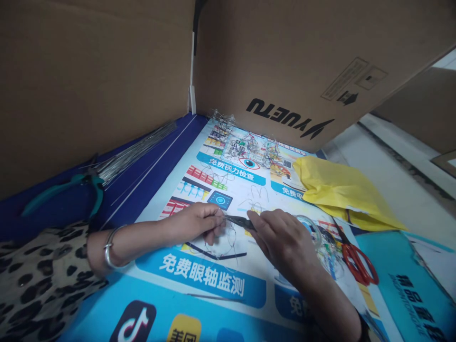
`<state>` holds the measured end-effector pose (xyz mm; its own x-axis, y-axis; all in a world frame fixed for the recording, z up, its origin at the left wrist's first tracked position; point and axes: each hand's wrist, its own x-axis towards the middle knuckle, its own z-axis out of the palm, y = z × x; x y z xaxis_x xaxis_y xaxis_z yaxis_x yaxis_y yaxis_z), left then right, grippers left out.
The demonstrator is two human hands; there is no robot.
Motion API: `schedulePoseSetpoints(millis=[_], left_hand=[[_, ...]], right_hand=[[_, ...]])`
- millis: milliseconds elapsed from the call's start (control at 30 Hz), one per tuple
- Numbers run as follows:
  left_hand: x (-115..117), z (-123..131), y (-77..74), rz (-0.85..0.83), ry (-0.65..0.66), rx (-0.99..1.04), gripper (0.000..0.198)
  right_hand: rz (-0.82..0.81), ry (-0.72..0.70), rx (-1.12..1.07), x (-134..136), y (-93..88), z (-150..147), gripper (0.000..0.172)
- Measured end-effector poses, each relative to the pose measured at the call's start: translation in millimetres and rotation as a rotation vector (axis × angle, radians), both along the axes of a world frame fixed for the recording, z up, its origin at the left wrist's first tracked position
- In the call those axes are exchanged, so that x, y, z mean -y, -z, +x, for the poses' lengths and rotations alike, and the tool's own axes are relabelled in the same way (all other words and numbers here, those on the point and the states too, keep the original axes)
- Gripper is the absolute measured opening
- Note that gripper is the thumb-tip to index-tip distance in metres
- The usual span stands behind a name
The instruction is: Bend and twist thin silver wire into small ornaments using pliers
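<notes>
My left hand (194, 223) is closed in a pinch on a thin bent wire (234, 243), whose faint loops hang below the fingers. My right hand (285, 242) is wrapped around dark needle-nose pliers (239, 220). The jaws point left and meet the wire right at my left fingertips. Whether they are clamped on it is too small to tell. The pliers' handles are hidden inside my right palm. Several other faint wire shapes (259, 194) lie on the printed sheet (142, 289) just beyond my hands.
Teal-handled cutters (97, 194) lie at left beside a bundle of straight wires (138, 147). Tangled wire pieces (249, 142) sit at the back. To the right are red-handled scissors (359, 263), a yellow bag (342, 185) and a teal packet (402, 280). Cardboard walls (285, 57) stand behind.
</notes>
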<state>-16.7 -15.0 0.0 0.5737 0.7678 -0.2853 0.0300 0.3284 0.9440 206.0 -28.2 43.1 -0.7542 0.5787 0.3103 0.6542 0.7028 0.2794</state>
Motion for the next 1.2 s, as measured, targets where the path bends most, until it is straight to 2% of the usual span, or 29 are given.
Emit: schedulePoseSetpoints(millis=[200, 333, 533, 867, 1200], left_hand=[[0, 0, 1.0, 0.035, 0.018, 0.017, 0.015], [0, -1, 2.8, 0.059, 0.033, 0.073, 0.019], [0, -2, 2.5, 0.079, 0.025, 0.061, 0.018], [0, -1, 4.6, 0.094, -0.033, -0.012, 0.019], [1, -1, 4.6, 0.032, -0.053, -0.033, 0.020]], right_hand=[[-0.053, 0.019, 0.041, 2, 5.5, -14, 0.025], [-0.078, 0.036, 0.030, 2, -0.6, -17, 0.021], [-0.103, 0.046, 0.011, 2, -10.4, -4, 0.022], [-0.041, 0.103, 0.072, 2, -3.0, -6, 0.019], [-0.125, 0.100, 0.024, 0, 6.0, -7, 0.019]])
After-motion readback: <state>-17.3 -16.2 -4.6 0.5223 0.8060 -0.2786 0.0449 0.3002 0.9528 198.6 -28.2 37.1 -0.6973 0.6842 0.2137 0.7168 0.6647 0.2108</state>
